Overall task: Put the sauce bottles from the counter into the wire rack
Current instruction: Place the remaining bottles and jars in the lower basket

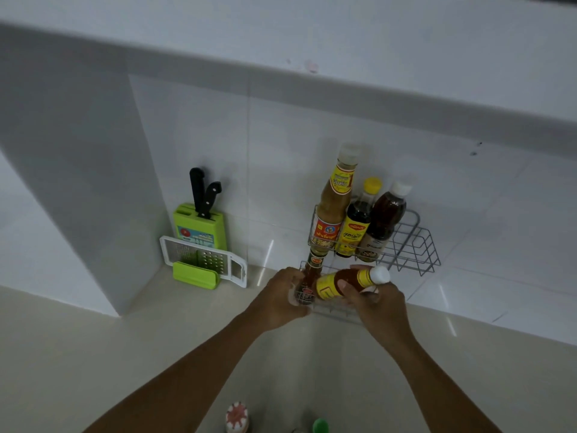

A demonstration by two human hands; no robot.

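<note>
A two-tier wire rack (415,245) hangs on the tiled wall. Its upper tier holds three bottles: a tall pale sauce bottle (335,201), a dark bottle with a yellow cap (359,220) and a brown bottle with a white cap (385,220). My left hand (281,295) grips a slim red-brown bottle (310,276) standing upright in the lower tier. My right hand (374,303) holds a yellow-labelled bottle with a white cap (349,281), tilted almost flat over the lower tier, beside the slim bottle.
A green knife block (199,226) with two black-handled knives and a white grater (203,257) stand in the corner to the left. On the beige counter (93,354) near the front edge are a red-white cap (237,417) and a green cap (320,426).
</note>
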